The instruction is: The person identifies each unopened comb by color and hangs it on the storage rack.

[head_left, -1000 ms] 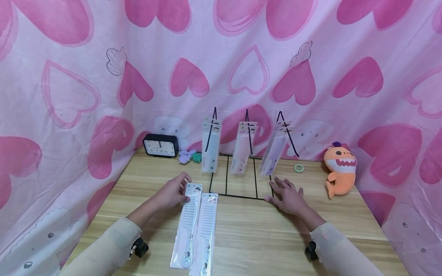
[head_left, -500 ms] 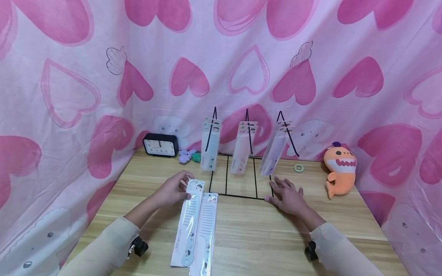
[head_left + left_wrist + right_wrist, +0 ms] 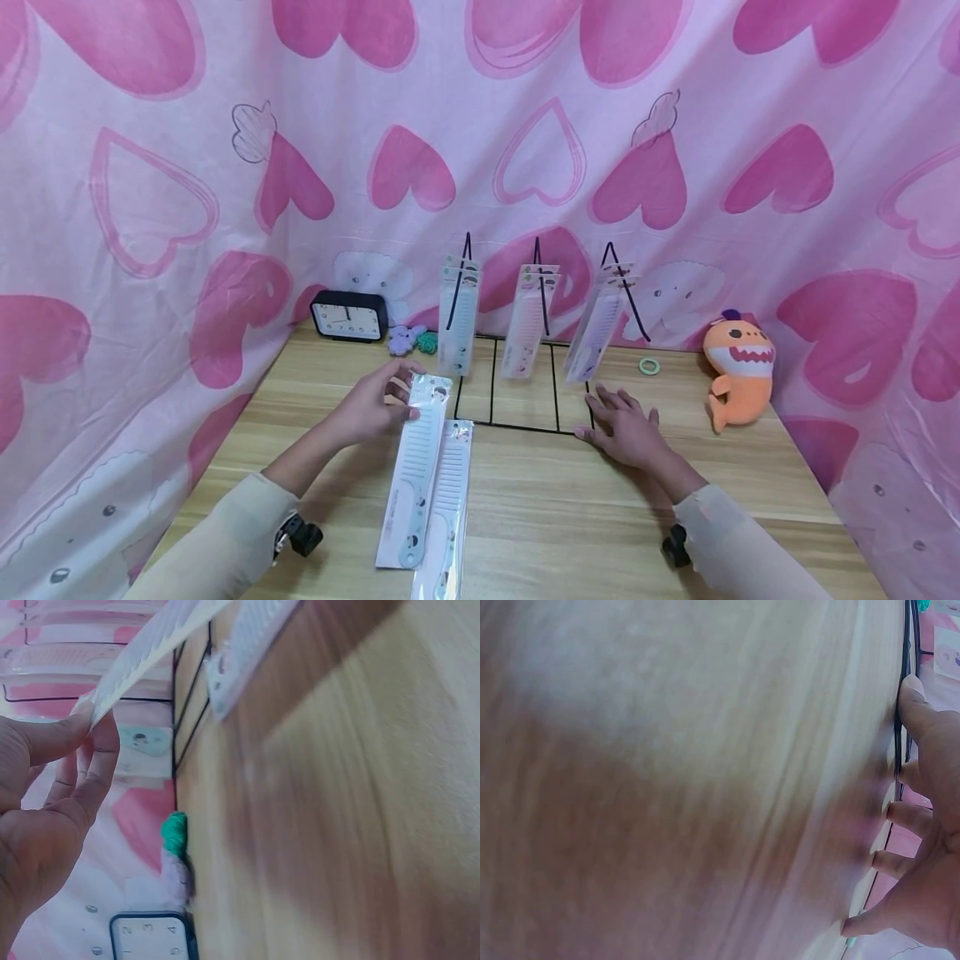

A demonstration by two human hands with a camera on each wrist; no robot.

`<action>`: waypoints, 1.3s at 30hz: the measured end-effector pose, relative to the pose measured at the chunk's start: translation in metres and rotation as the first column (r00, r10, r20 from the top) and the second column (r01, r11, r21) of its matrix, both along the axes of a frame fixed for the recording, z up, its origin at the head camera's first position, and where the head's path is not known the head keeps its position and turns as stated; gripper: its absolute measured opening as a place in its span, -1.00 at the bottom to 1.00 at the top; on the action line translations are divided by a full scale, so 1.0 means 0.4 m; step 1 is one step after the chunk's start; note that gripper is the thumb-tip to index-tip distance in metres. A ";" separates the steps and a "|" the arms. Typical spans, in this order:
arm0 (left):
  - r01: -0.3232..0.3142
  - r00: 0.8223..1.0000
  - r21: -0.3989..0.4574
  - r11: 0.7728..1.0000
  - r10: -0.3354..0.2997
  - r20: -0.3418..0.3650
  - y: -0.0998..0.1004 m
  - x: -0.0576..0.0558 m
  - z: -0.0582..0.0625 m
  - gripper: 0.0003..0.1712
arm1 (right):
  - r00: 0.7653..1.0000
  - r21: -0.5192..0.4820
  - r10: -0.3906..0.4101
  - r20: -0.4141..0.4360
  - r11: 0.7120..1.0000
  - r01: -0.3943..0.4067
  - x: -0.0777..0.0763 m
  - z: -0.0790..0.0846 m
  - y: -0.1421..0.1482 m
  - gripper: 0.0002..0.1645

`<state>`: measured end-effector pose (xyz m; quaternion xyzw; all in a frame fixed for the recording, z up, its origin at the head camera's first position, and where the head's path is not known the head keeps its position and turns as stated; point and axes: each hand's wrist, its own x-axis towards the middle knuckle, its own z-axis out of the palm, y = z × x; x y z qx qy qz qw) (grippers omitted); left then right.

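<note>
Between thumb and fingers, my left hand point(image 3: 369, 408) pinches the top end of a packaged comb point(image 3: 414, 483), pale blue in clear plastic with a white backing card. In the left wrist view this comb point(image 3: 154, 652) slants up from the table. A second packaged comb point(image 3: 452, 492) lies on the wood, partly covered by the held one. My right hand point(image 3: 630, 429) rests with spread fingers at the front right corner of a black wire rack point(image 3: 525, 427); in the right wrist view its thumb point(image 3: 916, 705) touches the wire.
Packaged combs hang on the rack's three hooks: blue point(image 3: 458, 321), pink point(image 3: 529, 325) and purple point(image 3: 597, 325). Behind stand a black clock point(image 3: 348, 317) and small purple point(image 3: 405, 339) and green point(image 3: 427, 342) items. An orange plush shark point(image 3: 742, 371) and a green ring point(image 3: 648, 366) are at right.
My left hand has raised the pinched comb's top end and moved it up and slightly right, so it overlaps the second comb more. The right hand stays in place.
</note>
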<state>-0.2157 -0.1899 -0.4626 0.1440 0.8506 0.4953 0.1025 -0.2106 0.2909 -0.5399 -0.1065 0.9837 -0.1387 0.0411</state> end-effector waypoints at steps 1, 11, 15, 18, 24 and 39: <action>-0.004 1.000 0.003 1.000 0.004 -0.005 0.002 0.002 0.006 -0.26 | 1.000 0.003 0.002 -0.003 1.000 -0.002 0.000 0.000 0.000 -0.01; -0.019 0.990 0.068 0.998 0.028 -0.140 0.009 0.019 0.066 -0.26 | 1.000 0.004 0.006 -0.021 1.000 -0.005 0.005 0.002 -0.002 -0.02; -0.025 0.984 0.100 0.995 0.042 -0.176 0.014 0.026 0.089 -0.29 | 1.000 0.007 0.006 -0.018 1.000 -0.006 0.005 0.003 -0.002 -0.01; -0.021 0.980 0.130 0.991 0.046 -0.194 0.019 0.032 0.105 -0.31 | 1.000 0.007 0.005 -0.013 1.000 -0.005 0.005 0.004 -0.001 -0.02; -0.016 0.970 0.168 0.986 0.056 -0.236 0.032 0.041 0.136 -0.35 | 1.000 0.000 0.001 -0.005 1.000 -0.001 0.006 0.004 0.001 -0.01; 0.035 0.948 0.292 0.956 0.061 -0.314 0.046 0.032 0.180 -0.37 | 1.000 -0.017 0.006 0.000 1.000 -0.006 0.006 0.008 -0.001 0.00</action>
